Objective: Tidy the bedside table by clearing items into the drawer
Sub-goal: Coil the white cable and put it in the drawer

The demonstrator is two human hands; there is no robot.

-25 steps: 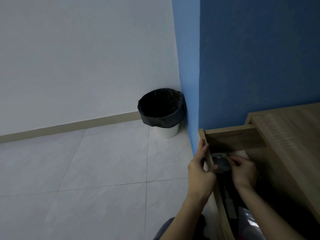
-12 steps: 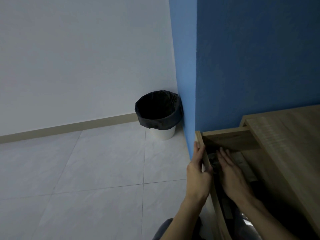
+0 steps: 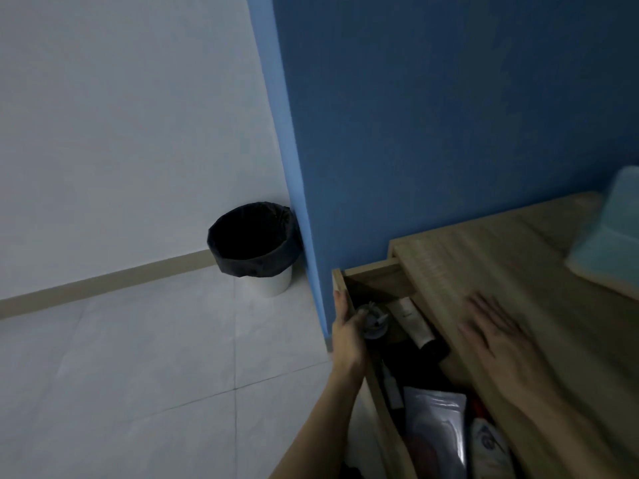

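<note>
Pale wood under the fingers [image 3: 340,305] of the left hand [image 3: 347,337]: I see them curled over the top edge of the drawer [image 3: 371,271] front, thumb on the inner side, gripping it. The drawer stands pulled out from the bench [image 3: 518,271]. Over to the right hand [image 3: 498,337]: fingers straight and spread, palm down over the bench top, holding nothing. It is blurred, and I cannot tell from here whether it touches the wood.

Inside the drawer, just beside the left thumb, sits a small round grey thing [image 3: 373,324]; I can't make out what it is. Next to it lies a white tube [image 3: 413,323] with a dark cap. Nearer the camera, a silvery pouch [image 3: 435,426] and a white printed packet [image 3: 487,444] lie side by side.

Further out, a teal object [image 3: 608,243] rests on the bench at the far right. The bench backs onto a blue wall [image 3: 449,115]. Past the wall's corner, a bin [image 3: 252,247] with a black liner stands on the tiled floor [image 3: 138,357].
</note>
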